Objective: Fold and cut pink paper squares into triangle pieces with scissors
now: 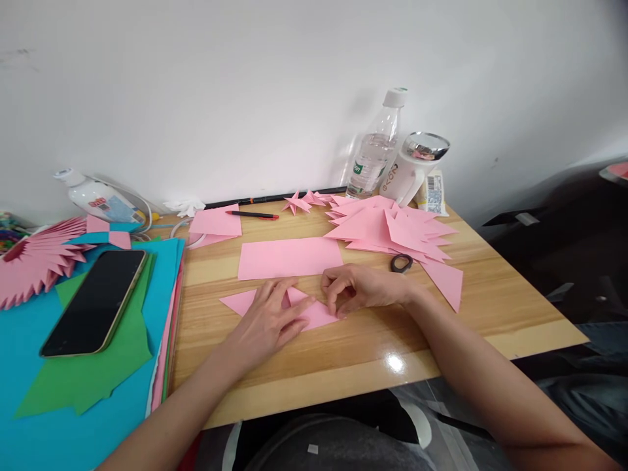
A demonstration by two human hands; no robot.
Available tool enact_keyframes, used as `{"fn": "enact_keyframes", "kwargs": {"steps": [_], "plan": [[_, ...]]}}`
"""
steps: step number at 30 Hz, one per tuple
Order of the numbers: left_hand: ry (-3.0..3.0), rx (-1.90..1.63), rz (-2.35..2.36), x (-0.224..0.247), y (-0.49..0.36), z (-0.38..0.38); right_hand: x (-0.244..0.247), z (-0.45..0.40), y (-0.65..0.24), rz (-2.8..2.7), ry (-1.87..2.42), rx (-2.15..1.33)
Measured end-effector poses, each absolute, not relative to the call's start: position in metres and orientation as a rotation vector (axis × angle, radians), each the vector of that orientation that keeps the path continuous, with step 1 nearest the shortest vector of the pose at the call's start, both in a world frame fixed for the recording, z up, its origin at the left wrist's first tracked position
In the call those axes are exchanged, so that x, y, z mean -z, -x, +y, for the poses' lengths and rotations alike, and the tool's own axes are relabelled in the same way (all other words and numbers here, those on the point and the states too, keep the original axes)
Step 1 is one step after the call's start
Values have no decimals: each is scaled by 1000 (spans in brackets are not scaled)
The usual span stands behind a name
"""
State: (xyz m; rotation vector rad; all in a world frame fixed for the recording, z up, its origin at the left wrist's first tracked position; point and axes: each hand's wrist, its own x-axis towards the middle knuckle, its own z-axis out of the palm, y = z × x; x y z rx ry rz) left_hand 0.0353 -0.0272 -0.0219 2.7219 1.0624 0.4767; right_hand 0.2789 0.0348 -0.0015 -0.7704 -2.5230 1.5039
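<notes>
"Left hand (269, 314) is spread and loose, pressing down on the folded pink paper (320, 316). Right hand (360, 288) has thumb and fingers curled in close at that paper's right end, but can't tell if they're pinching it or just resting on it."

"Ok, and where's that paper sitting exactly?"

"Middle of the wooden desk (343, 366), on the person's side of a flat pink rectangle (289, 258). Big pile of pointy pink pieces (373, 226) off to the right."

"Any brands you can read?"

"Barely lol. Clear bottle (373, 147) at the back has a green patch on its label, and all I get is 'on' in white. White mug (409, 171) beside it has lettering running down the side, wouldn't swear to the spelling. Packet (434, 191) by the mug shows a barcode, other print's too tiny."

"What about the white bottle (105, 201), back left?"

"Red lettering, too small for me. Phone (95, 304) near it is on green paper (118, 350), screen dark."
</notes>
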Motion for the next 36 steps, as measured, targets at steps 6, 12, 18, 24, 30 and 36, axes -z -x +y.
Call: {"fn": "enact_keyframes", "kwargs": {"steps": [6,12,18,24,30,36], "plan": [[-2689,-456,1081,23,-35,-26,1,34,-280,-2516,766,-1506],[-2694,-468,1075,22,-35,-26,0,34,-281,-2514,777,-1531],[-2677,-465,1066,23,-34,-25,0,35,-282,-2494,766,-1572],[-2678,-479,1071,23,-34,-25,0,35,-283,-2482,754,-1605],[-2684,-481,1065,23,-35,-26,1,36,-282,-2477,755,-1611],[-2703,-476,1045,20,-36,-26,-2,35,-282,-2487,757,-1584]]}}
